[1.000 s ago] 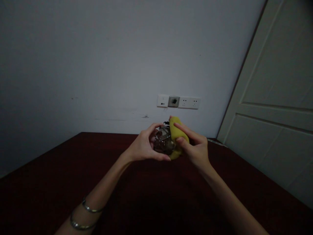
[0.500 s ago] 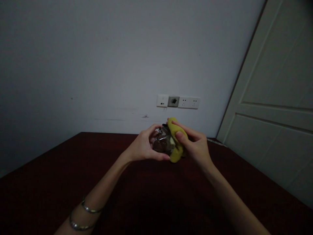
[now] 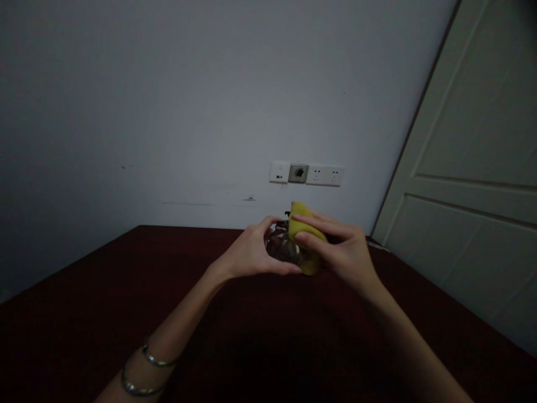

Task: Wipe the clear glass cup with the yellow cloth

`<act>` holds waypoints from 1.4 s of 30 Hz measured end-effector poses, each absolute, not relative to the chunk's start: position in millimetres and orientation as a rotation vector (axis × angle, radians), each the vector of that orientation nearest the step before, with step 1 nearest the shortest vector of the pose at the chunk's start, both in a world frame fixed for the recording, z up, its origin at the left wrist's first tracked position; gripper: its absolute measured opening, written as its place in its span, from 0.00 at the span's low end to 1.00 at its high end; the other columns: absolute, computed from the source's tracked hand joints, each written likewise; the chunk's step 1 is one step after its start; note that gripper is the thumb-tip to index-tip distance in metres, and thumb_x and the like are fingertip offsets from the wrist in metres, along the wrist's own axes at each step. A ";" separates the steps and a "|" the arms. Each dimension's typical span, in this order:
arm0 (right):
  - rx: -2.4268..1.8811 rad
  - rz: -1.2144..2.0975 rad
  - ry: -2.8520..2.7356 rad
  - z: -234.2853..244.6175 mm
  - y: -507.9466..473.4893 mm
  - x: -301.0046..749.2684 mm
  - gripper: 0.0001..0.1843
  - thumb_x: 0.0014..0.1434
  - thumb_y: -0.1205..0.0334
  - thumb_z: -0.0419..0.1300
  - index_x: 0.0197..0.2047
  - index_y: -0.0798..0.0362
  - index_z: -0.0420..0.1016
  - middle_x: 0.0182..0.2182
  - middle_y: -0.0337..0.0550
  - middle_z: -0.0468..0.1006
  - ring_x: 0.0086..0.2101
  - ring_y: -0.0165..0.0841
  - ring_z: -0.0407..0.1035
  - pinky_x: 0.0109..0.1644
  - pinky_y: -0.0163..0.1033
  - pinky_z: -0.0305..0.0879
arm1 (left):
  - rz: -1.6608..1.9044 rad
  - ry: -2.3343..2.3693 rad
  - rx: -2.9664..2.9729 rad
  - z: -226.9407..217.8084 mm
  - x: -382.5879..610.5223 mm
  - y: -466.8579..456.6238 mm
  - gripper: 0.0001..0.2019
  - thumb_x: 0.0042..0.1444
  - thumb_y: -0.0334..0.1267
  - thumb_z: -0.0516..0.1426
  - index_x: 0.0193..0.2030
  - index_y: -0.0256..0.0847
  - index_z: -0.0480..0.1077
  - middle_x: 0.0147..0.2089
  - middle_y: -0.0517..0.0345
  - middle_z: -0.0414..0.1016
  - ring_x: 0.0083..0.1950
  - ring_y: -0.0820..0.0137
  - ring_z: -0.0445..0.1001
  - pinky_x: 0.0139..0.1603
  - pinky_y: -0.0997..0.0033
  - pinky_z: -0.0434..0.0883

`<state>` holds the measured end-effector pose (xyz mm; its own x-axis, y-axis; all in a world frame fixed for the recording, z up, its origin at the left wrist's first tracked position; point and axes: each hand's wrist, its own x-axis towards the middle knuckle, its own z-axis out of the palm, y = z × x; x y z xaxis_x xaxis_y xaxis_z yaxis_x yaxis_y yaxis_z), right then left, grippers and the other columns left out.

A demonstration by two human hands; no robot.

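Glass: a small clear glass (image 3: pixel 282 249), its exact shape too dim to tell, held up above the far part of the table, between both hands.
Cloth: a yellow cloth (image 3: pixel 301 219) pressed against the right side of the glass.
Left hand: the left hand (image 3: pixel 247 257) is curled round the glass, thumb below and fingers over the top.
Right hand: the right hand (image 3: pixel 346 252) is closed on the cloth, fingers laid flat across it.
Wrist: two bangles (image 3: pixel 146 369) on the left forearm.
Table: dark red table (image 3: pixel 104 291).
Behind: pale wall (image 3: pixel 168 112) with sockets (image 3: pixel 306 174); door (image 3: pixel 474 168) at right.
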<state>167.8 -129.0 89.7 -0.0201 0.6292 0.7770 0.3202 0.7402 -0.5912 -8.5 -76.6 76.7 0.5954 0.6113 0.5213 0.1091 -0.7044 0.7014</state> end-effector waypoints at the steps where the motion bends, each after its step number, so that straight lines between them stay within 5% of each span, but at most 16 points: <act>1: -0.811 0.340 -1.584 89.9 -127.4 168.8 0.13 0.49 0.60 0.68 0.41 0.43 0.80 0.46 0.41 0.80 0.50 0.40 0.73 0.58 0.50 0.67 | 1.024 0.595 2.230 77.7 -8.6 -78.6 0.39 0.35 0.46 0.70 0.55 0.38 0.62 0.45 0.50 0.75 0.46 0.61 0.74 0.47 0.60 0.71; 9: -0.771 0.265 -1.718 86.2 -139.3 157.2 0.15 0.46 0.63 0.69 0.40 0.41 0.80 0.52 0.39 0.76 0.52 0.42 0.71 0.60 0.52 0.64 | 1.074 0.813 2.299 76.1 -10.8 -73.9 0.36 0.37 0.45 0.68 0.54 0.38 0.64 0.43 0.51 0.76 0.44 0.59 0.74 0.44 0.59 0.71; 18: -0.894 0.634 -1.449 85.6 -115.4 173.2 0.20 0.43 0.54 0.70 0.42 0.46 0.81 0.43 0.44 0.81 0.44 0.42 0.76 0.49 0.50 0.73 | 1.007 0.662 2.043 71.7 -4.2 -71.4 0.36 0.37 0.46 0.69 0.52 0.37 0.62 0.41 0.51 0.75 0.41 0.63 0.75 0.41 0.61 0.72; 25: -0.819 0.465 -1.584 86.8 -125.3 169.0 0.17 0.42 0.59 0.72 0.38 0.43 0.81 0.48 0.40 0.79 0.51 0.40 0.72 0.59 0.49 0.65 | 0.996 0.575 1.846 72.8 -2.8 -73.3 0.31 0.39 0.44 0.68 0.48 0.38 0.60 0.36 0.57 0.73 0.32 0.70 0.72 0.27 0.73 0.68; 32: -0.799 0.605 -1.425 82.6 -113.0 174.6 0.18 0.46 0.52 0.68 0.43 0.43 0.79 0.46 0.40 0.80 0.46 0.38 0.75 0.54 0.49 0.70 | 0.987 0.370 1.814 70.4 -1.7 -71.0 0.33 0.35 0.40 0.70 0.47 0.38 0.60 0.42 0.50 0.75 0.43 0.64 0.75 0.43 0.63 0.72; 37: -0.793 0.402 -1.572 85.6 -127.6 163.2 0.15 0.44 0.57 0.70 0.39 0.42 0.81 0.48 0.39 0.79 0.51 0.40 0.71 0.59 0.50 0.65 | 1.039 0.504 1.836 69.5 -4.3 -67.4 0.32 0.38 0.46 0.68 0.47 0.38 0.60 0.38 0.53 0.74 0.36 0.67 0.74 0.31 0.71 0.70; 42: -0.812 0.463 -1.474 76.4 -110.2 164.4 0.20 0.51 0.50 0.65 0.47 0.45 0.78 0.46 0.42 0.80 0.48 0.39 0.73 0.57 0.51 0.67 | 1.016 0.585 1.817 69.3 -3.5 -66.6 0.33 0.38 0.48 0.67 0.47 0.38 0.60 0.35 0.56 0.73 0.29 0.72 0.71 0.21 0.77 0.65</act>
<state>164.4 -110.2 76.4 0.0803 0.7225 0.6867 0.2000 0.6632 -0.7212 -3.5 -66.6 69.3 0.5421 0.7442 0.3902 -0.0357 -0.4435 0.8956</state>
